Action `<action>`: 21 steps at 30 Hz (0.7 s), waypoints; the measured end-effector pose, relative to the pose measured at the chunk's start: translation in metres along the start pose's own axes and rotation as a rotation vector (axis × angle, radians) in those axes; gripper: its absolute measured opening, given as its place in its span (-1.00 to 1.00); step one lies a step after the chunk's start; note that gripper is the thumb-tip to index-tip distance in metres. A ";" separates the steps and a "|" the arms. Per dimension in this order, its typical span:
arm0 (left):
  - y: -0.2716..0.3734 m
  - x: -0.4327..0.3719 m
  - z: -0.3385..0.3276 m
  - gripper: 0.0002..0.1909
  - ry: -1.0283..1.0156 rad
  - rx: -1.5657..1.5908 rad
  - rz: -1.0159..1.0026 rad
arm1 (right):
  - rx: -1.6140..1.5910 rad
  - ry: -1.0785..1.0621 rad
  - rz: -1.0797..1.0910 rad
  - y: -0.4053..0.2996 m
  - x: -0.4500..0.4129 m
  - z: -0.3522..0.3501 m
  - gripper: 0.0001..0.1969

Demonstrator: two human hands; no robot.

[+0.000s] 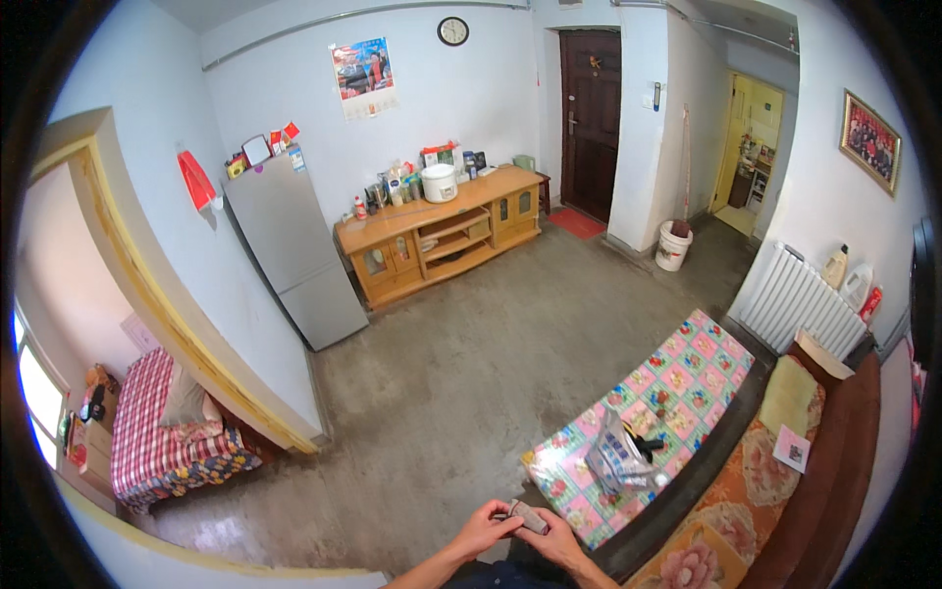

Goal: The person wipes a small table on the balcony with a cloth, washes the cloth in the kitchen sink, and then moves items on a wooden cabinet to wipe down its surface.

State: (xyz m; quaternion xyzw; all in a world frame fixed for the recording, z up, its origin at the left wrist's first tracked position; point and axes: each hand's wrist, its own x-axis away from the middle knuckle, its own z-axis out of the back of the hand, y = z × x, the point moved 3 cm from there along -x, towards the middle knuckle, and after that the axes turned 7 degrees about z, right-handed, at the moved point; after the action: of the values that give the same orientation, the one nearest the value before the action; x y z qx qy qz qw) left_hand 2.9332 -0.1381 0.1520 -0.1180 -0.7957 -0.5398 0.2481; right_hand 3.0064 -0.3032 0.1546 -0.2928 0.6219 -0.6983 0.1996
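Observation:
Low in the view, my left hand (486,528) and my right hand (552,536) meet in front of my body. Between them they hold a small greyish-brown bundle (527,517), perhaps folded cloth or a pouch; its exact kind is too small to tell. Fingers of both hands wrap its ends. Just beyond and to the right of my hands lies the near end of a low table with a patterned cover (559,471). A printed plastic bag (614,456) rests on that cover, with a black-handled object (647,445) beside or partly in it.
An orange floral sofa (743,523) runs along the right, with a card (792,449) on it. Ahead stand a wooden cabinet (456,254) bearing a white rice cooker (439,184) and a grey refrigerator (294,243). A doorway at left shows a bed (147,427). A bucket (673,247) stands farther right.

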 end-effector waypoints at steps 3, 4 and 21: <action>0.039 -0.029 0.033 -0.72 0.158 0.122 -0.026 | 0.007 -0.104 0.026 -0.012 -0.067 0.002 -0.33; 0.053 -0.034 0.042 -0.72 0.209 0.161 0.016 | -0.028 -0.148 0.040 -0.024 -0.086 0.002 -0.28; 0.200 -0.268 0.219 -0.79 0.065 -0.349 -0.046 | -0.696 -0.045 -0.335 -0.044 -0.373 -0.038 -0.45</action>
State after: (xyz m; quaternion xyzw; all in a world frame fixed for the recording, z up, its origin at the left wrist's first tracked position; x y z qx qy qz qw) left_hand 3.1929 0.1618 0.1076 -0.1236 -0.6842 -0.6786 0.2370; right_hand 3.2645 -0.0284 0.1364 -0.4557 0.7609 -0.4617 -0.0151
